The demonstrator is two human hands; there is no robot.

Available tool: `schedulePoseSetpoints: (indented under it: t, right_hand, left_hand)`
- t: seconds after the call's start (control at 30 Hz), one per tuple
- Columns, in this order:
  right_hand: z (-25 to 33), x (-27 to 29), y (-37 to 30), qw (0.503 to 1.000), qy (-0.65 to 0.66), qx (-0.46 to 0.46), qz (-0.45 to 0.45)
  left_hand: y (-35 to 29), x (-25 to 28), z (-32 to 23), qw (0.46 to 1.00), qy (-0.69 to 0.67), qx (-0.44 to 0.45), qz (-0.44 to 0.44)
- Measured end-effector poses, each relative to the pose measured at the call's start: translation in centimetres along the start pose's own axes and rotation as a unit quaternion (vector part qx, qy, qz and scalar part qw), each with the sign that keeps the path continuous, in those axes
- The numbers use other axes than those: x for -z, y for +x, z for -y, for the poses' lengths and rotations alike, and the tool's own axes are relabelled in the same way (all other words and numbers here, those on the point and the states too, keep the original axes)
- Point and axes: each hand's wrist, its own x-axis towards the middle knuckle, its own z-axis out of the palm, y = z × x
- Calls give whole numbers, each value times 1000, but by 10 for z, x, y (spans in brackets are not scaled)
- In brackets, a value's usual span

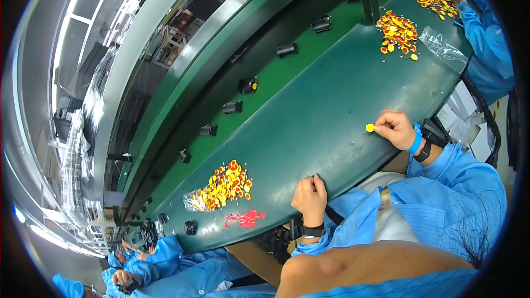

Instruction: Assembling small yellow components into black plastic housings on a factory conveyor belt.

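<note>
My right hand [395,130] pinches a small yellow disc [370,127] between thumb and fingertips, just above the green work surface [331,132]. A blue band and a black strap circle that wrist. Near the front edge rests my left hand [309,197], its fingers curled and thumb pressed in; whatever it may hold is too small to name. To its left lies a heap of yellow and red pieces [229,183], partly on a clear plastic bag [195,201]. Beside the heap are scattered small red pieces [246,219].
Beyond the work surface runs a green conveyor belt [259,91] carrying several black parts [232,107]. More yellow-red heaps [397,34] and a plastic bag [443,48] lie at the far right. Co-workers in blue [486,38] sit at the right and lower left.
</note>
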Motion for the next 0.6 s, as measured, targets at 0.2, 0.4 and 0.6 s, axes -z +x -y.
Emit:
schedulePoseSetpoints:
  t: [0.2,0.4,0.6]
  right_hand:
    - [3,1,2,1000,-12,21,8]
    - [3,1,2,1000,-4,8,9]
    - [3,-2,4,1000,-6,10,6]
  left_hand:
    - [-1,0,0,1000,-3,2,-13]
    - [2,-1,-1,1000,-8,1,-10]
    - [3,0,1,999,-23,0,-22]
